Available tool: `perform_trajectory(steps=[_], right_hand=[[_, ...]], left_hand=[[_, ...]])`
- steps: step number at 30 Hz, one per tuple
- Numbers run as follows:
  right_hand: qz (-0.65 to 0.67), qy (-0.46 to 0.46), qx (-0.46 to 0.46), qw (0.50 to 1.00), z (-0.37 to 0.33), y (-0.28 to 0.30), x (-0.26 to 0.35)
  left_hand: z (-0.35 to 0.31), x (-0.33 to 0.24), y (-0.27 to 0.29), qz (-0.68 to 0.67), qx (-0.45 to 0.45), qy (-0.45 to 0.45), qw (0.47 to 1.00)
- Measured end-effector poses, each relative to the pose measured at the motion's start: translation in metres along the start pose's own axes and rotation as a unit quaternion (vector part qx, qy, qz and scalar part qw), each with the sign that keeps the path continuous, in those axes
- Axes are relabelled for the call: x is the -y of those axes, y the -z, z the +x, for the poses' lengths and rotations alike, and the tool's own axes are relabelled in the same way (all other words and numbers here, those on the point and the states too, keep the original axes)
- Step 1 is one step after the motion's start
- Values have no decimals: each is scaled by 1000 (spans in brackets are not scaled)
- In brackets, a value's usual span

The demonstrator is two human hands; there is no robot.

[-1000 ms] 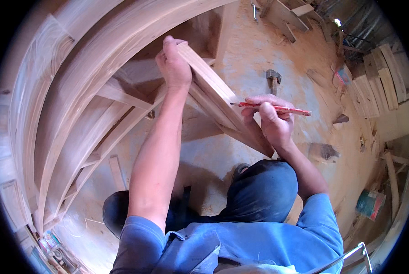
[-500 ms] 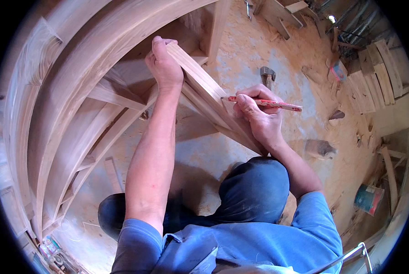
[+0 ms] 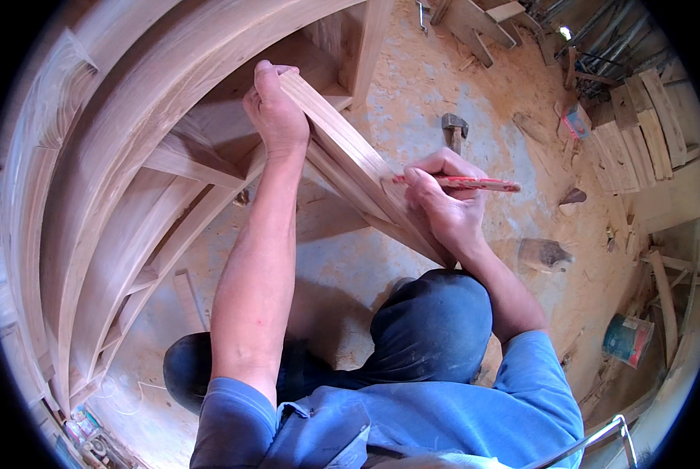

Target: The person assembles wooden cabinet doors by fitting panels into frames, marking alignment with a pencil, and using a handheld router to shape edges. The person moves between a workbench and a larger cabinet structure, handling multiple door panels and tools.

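A pale wooden piece (image 3: 342, 137), built like a narrow frame of boards, slants from the upper middle down to my right knee. Its far end is gripped by my left hand (image 3: 278, 113), fingers curled round the edge and thumb on top. My right hand (image 3: 449, 199) pinches a red pencil (image 3: 483, 184) between thumb and fingers. The pencil lies nearly level, its tip at the board's right-hand face around mid-length. Whether the tip touches the wood is hard to make out. The side of my right hand is close to the board's lower part.
A large curved wooden structure (image 3: 92, 195) with crosspieces fills the left. On the dusty floor beyond my right hand lies a hammer (image 3: 455, 131). A cut plastic bottle (image 3: 545, 255), a teal-and-red tin (image 3: 628, 340) and stacked curved boards (image 3: 639, 129) stand to the right.
My right hand has shifted slightly along the board toward its near end, and the pencil now lies flatter. My left hand keeps its grip on the far end.
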State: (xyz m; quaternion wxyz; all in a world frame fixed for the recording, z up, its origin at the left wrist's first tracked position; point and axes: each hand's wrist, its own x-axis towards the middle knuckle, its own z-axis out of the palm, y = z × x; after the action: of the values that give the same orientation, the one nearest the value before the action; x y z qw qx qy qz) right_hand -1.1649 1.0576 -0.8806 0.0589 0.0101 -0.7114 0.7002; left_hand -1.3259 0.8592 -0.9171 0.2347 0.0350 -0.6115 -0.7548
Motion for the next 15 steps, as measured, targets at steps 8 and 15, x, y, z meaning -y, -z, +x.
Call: perform_trajectory(steps=[8,15], right_hand=[[6,100,-92,991,22,21,22],[-228,381,-101,890,152,15,126]], left_hand=[[-4,7,6,122,21,-60,991],[-21,-16,12,84,23,37,996]])
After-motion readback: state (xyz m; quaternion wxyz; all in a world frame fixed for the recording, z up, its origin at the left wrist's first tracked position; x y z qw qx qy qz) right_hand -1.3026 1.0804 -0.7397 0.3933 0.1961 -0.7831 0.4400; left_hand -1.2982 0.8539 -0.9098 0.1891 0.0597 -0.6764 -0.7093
